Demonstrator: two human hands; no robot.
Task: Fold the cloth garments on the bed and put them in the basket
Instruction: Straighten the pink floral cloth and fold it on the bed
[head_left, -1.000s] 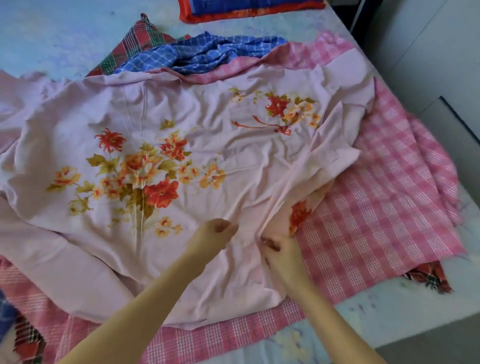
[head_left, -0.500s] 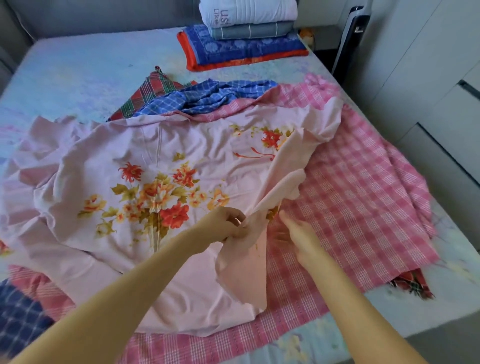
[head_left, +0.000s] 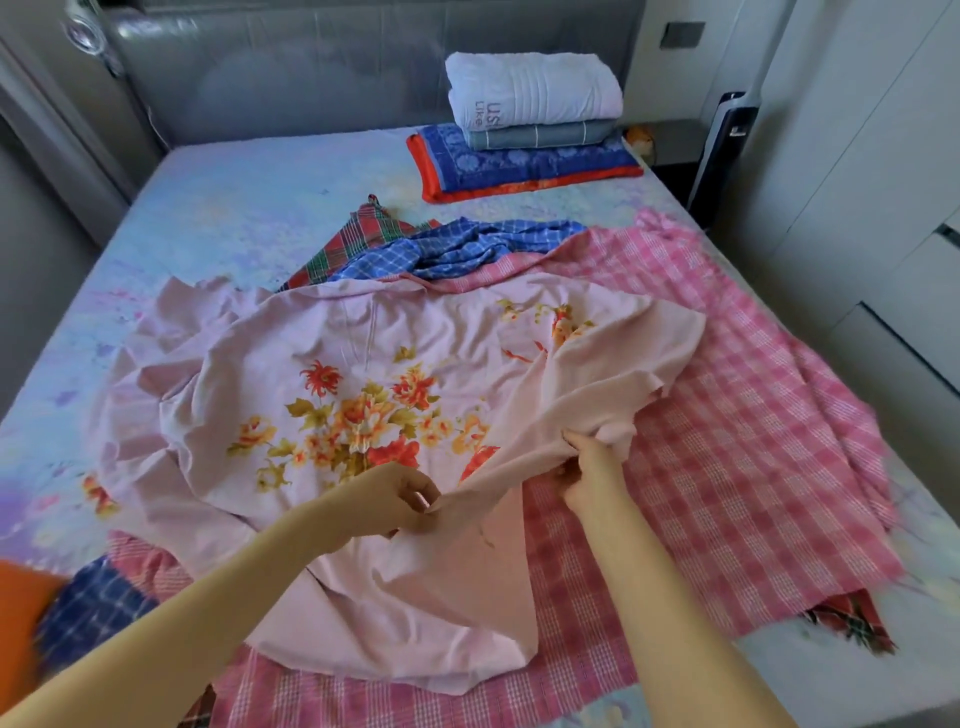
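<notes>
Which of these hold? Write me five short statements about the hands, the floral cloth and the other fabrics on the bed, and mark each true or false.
1. Both hands grip the pink floral cloth. True: the left hand and the right hand each pinch its lifted edge.
2. The floral cloth lies on a green striped blanket. False: under it is a pink checked cloth.
3. A stack of folded linens sits near the headboard. True.
4. The blue checked cloth is neatly folded. False: it lies crumpled beyond the floral cloth.
5. The floral cloth is already folded into a small square. False: it is mostly spread out, with only its right edge lifted.
</notes>
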